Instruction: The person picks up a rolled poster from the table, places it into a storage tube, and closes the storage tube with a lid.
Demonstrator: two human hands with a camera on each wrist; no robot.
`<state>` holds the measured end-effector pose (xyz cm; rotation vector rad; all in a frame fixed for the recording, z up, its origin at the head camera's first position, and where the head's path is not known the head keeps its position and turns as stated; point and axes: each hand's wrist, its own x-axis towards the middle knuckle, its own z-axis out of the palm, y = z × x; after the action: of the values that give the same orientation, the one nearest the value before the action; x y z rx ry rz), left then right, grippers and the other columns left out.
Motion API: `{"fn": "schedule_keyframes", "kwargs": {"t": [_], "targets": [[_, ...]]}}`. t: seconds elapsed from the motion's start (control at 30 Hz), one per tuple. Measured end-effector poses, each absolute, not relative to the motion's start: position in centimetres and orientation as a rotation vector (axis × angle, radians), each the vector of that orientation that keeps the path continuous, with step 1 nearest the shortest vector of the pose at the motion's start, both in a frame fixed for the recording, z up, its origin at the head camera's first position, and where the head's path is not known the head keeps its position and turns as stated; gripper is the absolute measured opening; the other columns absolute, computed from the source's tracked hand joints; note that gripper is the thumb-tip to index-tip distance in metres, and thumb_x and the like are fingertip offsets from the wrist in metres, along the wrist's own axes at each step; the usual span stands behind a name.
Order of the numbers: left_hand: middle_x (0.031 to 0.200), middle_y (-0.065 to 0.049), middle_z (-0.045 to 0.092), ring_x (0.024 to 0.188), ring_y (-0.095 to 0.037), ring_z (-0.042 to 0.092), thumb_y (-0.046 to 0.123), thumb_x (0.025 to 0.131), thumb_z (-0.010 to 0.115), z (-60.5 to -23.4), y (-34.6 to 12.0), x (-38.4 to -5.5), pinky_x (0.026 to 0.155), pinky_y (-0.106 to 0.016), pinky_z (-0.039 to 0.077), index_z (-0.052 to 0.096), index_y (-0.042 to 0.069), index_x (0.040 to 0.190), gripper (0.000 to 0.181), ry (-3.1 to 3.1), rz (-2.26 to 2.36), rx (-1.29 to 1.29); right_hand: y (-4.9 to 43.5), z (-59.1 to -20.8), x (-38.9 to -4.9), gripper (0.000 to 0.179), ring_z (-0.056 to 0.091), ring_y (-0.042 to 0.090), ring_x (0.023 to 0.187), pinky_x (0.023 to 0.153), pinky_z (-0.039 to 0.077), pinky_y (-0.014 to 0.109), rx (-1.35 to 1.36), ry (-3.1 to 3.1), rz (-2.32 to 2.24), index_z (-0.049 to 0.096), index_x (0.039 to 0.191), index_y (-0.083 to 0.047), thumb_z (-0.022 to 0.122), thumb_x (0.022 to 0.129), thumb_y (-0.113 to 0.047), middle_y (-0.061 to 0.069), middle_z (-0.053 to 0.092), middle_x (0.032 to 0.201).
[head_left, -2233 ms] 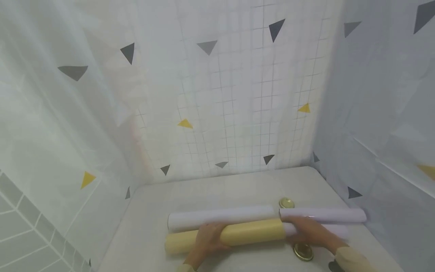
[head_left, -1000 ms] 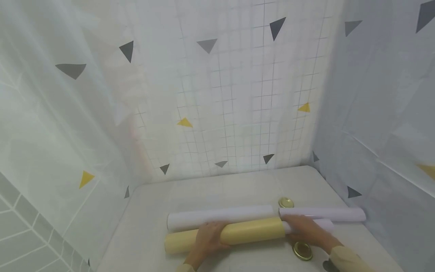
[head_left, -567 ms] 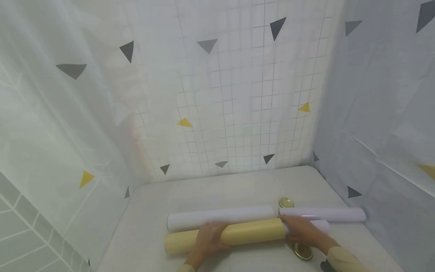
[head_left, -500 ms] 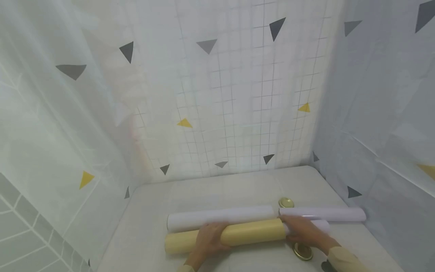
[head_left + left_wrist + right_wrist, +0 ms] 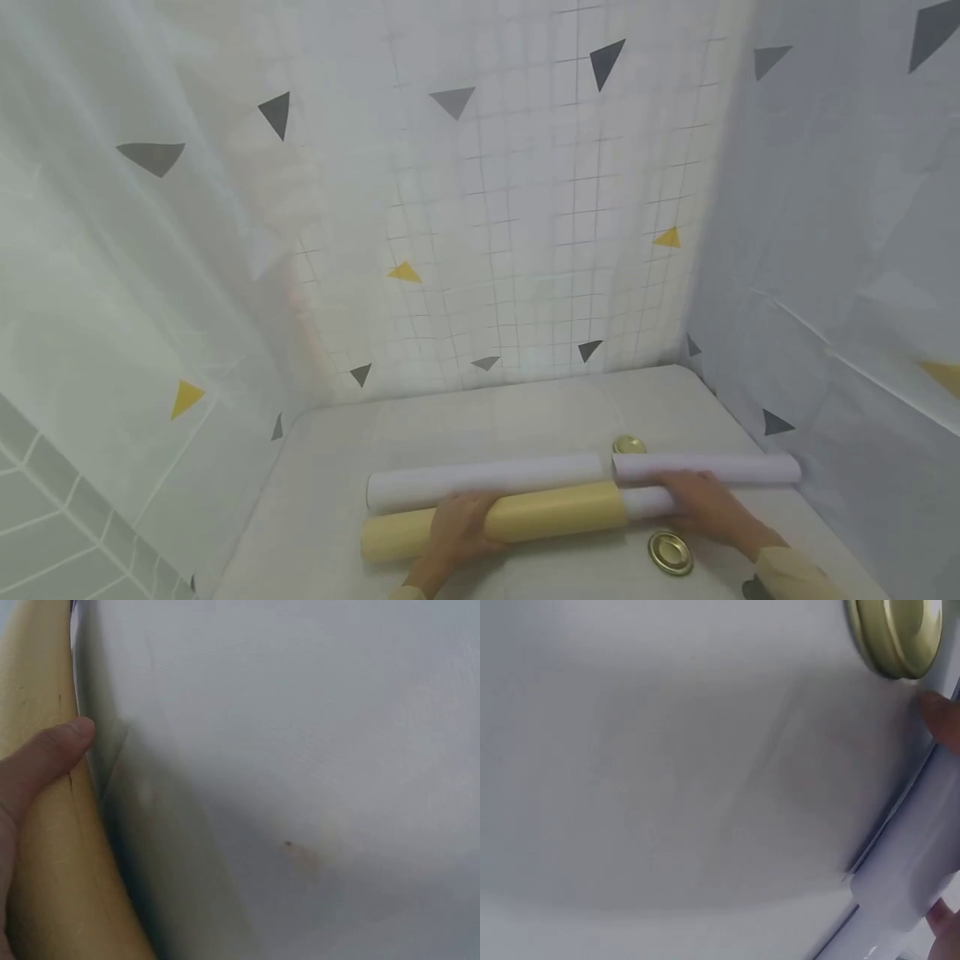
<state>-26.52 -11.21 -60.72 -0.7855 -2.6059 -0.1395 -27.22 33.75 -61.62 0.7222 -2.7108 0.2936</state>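
Note:
A yellow cardboard-like tube (image 5: 555, 510) lies across the table, with a white paper roll (image 5: 647, 502) sticking out of its right end. My left hand (image 5: 461, 529) grips the tube left of its middle; in the left wrist view its thumb (image 5: 71, 739) presses along the tube's side. Round the protruding white roll curls my right hand (image 5: 712, 508), covering the roll's outer end in the head view. The right wrist view has that roll (image 5: 915, 832) between thumb and fingers. Just in front of the right hand lies a gold metal lid (image 5: 670, 552).
Behind the tube lies a larger white roll (image 5: 480, 482). A pale lilac-white roll (image 5: 750, 467) is to its right, close behind the right hand. Another gold lid (image 5: 628, 446) sits farther back. Patterned curtains (image 5: 525, 250) hang along the table's back and sides.
The white roll has gone leftward, deeper into the yellow tube, so less of it sticks out. My right hand has since shifted right along it, away from the tube's end. The left hand stays.

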Motion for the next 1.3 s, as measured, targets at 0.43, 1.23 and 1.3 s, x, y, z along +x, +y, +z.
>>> {"fn": "schedule_keyframes", "kwargs": {"t": [0.43,1.23,1.3], "targets": [[0.106,0.014,0.077,0.095,-0.007,0.072,0.063,0.059,0.090,-61.0,-11.4,-26.5,0.083,-0.029,0.055,0.068,0.029,0.119,0.072,-2.598,-0.145,-0.768,33.2,-60.8,-26.5,0.059,0.068,0.024,0.105,0.088,0.054,0.048,0.787,-2.663,0.322,0.067,0.128,-0.016,0.087,0.073,-0.025,-0.001,0.075,0.118],[0.111,0.015,0.077,0.099,-0.007,0.071,0.063,0.058,0.090,-60.9,-11.1,-26.2,0.083,-0.029,0.054,0.066,0.031,0.122,0.076,-2.655,-0.106,-0.735,27.7,-59.7,-27.0,0.050,0.070,0.018,0.101,0.089,0.056,0.046,0.892,-2.727,0.329,0.068,0.120,-0.015,0.086,0.075,-0.027,-0.003,0.075,0.111],[0.111,0.016,0.077,0.099,-0.006,0.071,0.063,0.058,0.090,-61.0,-11.1,-26.2,0.083,-0.029,0.054,0.066,0.031,0.122,0.075,-2.646,-0.104,-0.734,27.6,-59.8,-27.0,0.051,0.070,0.019,0.101,0.089,0.056,0.046,0.897,-2.738,0.333,0.068,0.120,-0.015,0.086,0.075,-0.027,-0.003,0.075,0.111]]}}
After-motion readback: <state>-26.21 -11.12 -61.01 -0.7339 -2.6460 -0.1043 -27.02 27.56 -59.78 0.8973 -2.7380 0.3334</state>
